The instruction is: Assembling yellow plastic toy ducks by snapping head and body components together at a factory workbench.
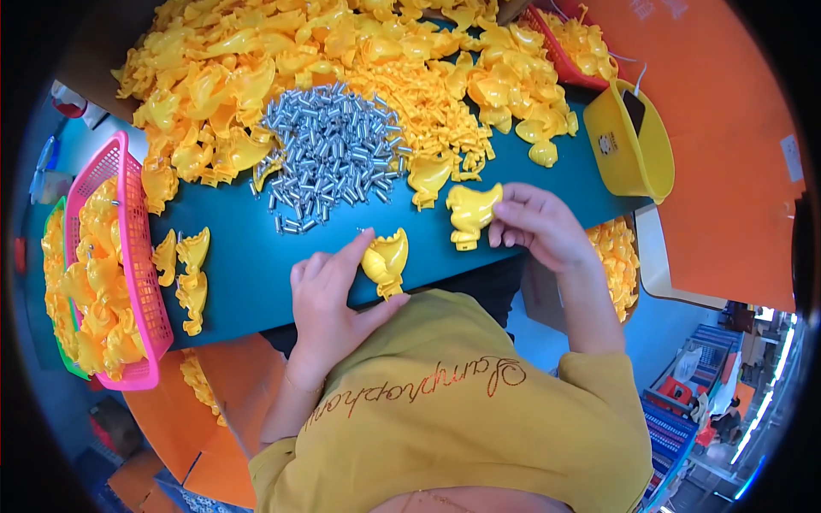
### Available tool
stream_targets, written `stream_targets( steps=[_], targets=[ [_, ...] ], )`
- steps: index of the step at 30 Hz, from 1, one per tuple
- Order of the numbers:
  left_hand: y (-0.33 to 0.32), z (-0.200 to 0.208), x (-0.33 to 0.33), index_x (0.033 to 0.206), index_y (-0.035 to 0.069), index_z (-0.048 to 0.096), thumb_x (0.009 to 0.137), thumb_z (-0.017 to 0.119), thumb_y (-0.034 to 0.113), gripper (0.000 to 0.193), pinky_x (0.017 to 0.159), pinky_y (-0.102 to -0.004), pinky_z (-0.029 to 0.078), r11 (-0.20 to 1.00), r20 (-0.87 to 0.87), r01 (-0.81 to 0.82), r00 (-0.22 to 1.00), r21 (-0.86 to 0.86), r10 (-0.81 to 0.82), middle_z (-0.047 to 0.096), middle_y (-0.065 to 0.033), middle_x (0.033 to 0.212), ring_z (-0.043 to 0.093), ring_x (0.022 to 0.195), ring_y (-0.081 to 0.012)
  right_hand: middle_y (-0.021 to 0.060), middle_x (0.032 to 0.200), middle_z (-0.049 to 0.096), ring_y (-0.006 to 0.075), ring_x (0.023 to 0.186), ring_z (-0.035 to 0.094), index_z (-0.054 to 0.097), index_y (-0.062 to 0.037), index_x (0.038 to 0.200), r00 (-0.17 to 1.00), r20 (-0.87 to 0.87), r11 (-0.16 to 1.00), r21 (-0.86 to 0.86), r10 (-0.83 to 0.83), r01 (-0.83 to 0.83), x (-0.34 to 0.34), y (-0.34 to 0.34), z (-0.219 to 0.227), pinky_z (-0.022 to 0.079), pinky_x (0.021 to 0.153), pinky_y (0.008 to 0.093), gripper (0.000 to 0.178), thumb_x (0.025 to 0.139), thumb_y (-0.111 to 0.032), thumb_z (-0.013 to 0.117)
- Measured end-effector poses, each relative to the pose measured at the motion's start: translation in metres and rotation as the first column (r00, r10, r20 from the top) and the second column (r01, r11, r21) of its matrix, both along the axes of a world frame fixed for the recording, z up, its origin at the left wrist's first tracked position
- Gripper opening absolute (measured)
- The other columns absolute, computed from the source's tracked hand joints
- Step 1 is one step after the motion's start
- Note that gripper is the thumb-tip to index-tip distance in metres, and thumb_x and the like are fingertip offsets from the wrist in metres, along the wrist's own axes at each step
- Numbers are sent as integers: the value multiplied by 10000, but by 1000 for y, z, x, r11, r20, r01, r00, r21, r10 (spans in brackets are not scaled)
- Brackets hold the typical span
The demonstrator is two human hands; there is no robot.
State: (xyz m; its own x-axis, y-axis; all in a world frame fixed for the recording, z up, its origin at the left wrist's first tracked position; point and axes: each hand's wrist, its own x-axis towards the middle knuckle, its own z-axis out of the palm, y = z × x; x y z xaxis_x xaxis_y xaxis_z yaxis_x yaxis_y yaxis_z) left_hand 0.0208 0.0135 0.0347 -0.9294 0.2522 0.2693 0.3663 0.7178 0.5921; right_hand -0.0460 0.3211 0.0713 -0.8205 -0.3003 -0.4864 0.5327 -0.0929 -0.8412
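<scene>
Near the table's front edge, my left hand (pixel 328 306) has thumb and forefinger on opposite ends of a yellow plastic shell half (pixel 386 262), its hollow side facing up. To the right, my right hand (pixel 547 227) pinches a glossy yellow plastic figure-shaped shell (pixel 471 214) by its right side. Its smooth, rounded outer face shows. Beyond my hands lies a heap of small silvery metal cylinders (pixel 329 154). Another loose yellow shell piece (pixel 428 179) rests beside that heap.
A large pile of yellow shells (pixel 231 68) covers the far table, with small yellow parts (pixel 428 111) beside it. A pink basket (pixel 154 291) of shells stands left, a yellow bin (pixel 629 162) right. An open carton (pixel 547 295) of yellow parts sits below the table's right edge.
</scene>
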Motion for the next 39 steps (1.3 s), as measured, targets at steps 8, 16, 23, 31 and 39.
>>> stream_targets(
  steps=[8, 16, 23, 31, 39],
  targets=[
    [-1, 0, 2, 1391, 121, 620, 629, 945, 328, 854, 866, -345, 397, 1000, 40, -11, 999, 19, 10, 703, 4, 1118, 574, 861, -194, 19, 1082, 674, 47, 621, 441, 705, -84, 1223, 819, -497, 669, 716, 285, 201, 36, 4, 2, 377, 576, 199, 531, 740, -173, 909],
    [-3, 5, 0, 1394, 134, 625, 624, 945, 291, 848, 872, -339, 387, 998, 99, -13, 995, 62, 7, 713, 20, 1075, 575, 859, -185, 37, 1431, 611, 107, 852, 554, 652, -125, 1373, 710, -455, 722, 683, 538, -110, 28, -15, -12, 453, 741, 241, 798, 625, -145, 931],
    [-1, 0, 0, 1409, 112, 616, 606, 930, 253, 874, 871, -341, 382, 997, 80, -15, 997, 80, 9, 711, 8, 1059, 580, 876, -188, 129, 1397, 647, 126, 802, 589, 666, -97, 1330, 588, -727, 912, 408, 356, -48, 39, -72, -37, 490, 699, 258, 751, 638, -143, 954],
    [-5, -3, 1, 1462, 161, 575, 590, 908, 227, 936, 831, -345, 386, 996, 72, 0, 997, 88, -6, 701, 41, 1057, 567, 843, -166, 99, 1426, 638, 161, 794, 627, 634, -130, 1381, 466, -696, 805, 590, 546, -62, 38, -79, -43, 472, 708, 287, 787, 667, -261, 941],
    [-8, -5, 0, 1478, 150, 557, 598, 905, 221, 948, 829, -343, 386, 994, 63, 9, 998, 105, -15, 713, 40, 1094, 579, 863, -164, 31, 1511, 569, 218, 901, 622, 588, -180, 1446, 482, -589, 706, 703, 649, -92, 40, -82, -33, 445, 750, 337, 740, 772, -316, 863]
  ],
)
